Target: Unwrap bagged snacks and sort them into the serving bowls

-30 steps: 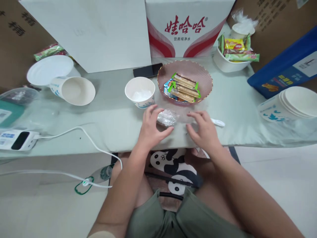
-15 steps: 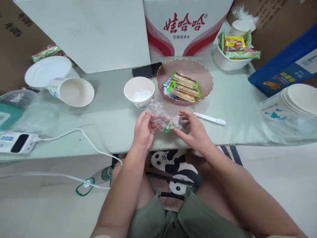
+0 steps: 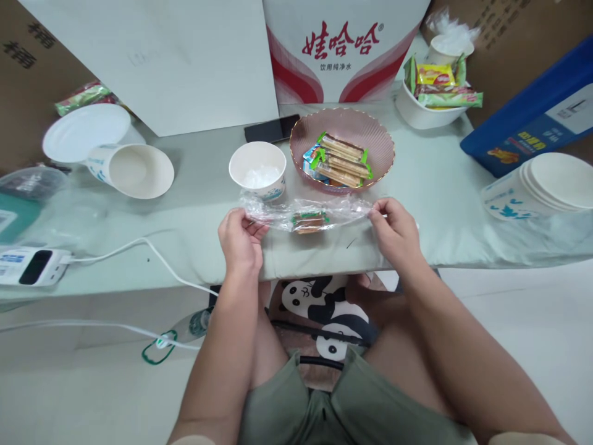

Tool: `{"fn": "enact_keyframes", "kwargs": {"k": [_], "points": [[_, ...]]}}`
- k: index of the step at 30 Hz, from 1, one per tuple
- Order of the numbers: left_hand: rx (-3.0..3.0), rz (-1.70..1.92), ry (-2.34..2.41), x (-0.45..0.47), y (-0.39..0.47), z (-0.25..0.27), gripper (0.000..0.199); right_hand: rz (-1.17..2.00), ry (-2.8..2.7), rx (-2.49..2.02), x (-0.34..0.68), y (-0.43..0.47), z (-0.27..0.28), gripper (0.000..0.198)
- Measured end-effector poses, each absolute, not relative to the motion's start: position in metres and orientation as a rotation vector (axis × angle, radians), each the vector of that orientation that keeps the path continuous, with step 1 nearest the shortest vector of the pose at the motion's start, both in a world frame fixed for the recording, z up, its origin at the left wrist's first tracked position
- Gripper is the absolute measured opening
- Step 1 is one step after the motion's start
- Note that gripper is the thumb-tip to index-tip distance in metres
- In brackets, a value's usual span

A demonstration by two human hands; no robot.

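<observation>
A clear plastic bag [image 3: 341,214] is stretched sideways between my two hands, just above the front of the table. Inside its middle sits a small brown snack bar [image 3: 309,222] with green wrapper edges. My left hand [image 3: 241,238] pinches the bag's left end. On the other side, my right hand [image 3: 396,228] has thumb and fingers closed on the right end. Behind my left hand stands a paper bowl [image 3: 257,165] with whitish, translucent material in it. A pink ribbed glass bowl [image 3: 377,139] beside it holds several wrapped wafer bars [image 3: 343,162].
A phone [image 3: 271,129] lies behind the bowls. At left are a tipped paper cup [image 3: 139,172], a power strip [image 3: 34,266] and its white cable. Stacked paper bowls [image 3: 532,188] and a blue package [image 3: 523,111] stand at right. Cartons line the back.
My hands have moved apart, the right one further right and the left one left. The bag, crumpled before, is now drawn out long with the snack bar in its middle.
</observation>
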State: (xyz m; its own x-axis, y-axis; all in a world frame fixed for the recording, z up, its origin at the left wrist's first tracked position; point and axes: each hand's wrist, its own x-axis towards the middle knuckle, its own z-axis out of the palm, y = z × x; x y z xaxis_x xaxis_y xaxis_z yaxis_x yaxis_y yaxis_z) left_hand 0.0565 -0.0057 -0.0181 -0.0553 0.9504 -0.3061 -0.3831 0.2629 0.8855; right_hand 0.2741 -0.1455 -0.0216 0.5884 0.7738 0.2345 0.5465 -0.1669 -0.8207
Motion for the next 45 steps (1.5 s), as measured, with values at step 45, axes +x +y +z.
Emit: {"fn": "enact_keyframes", "kwargs": {"k": [45], "points": [[1.362,1.269,0.816,0.025,-0.035,-0.019,0.04,0.482,-1.745,-1.542,0.252,-0.176,0.006,0.03]]}}
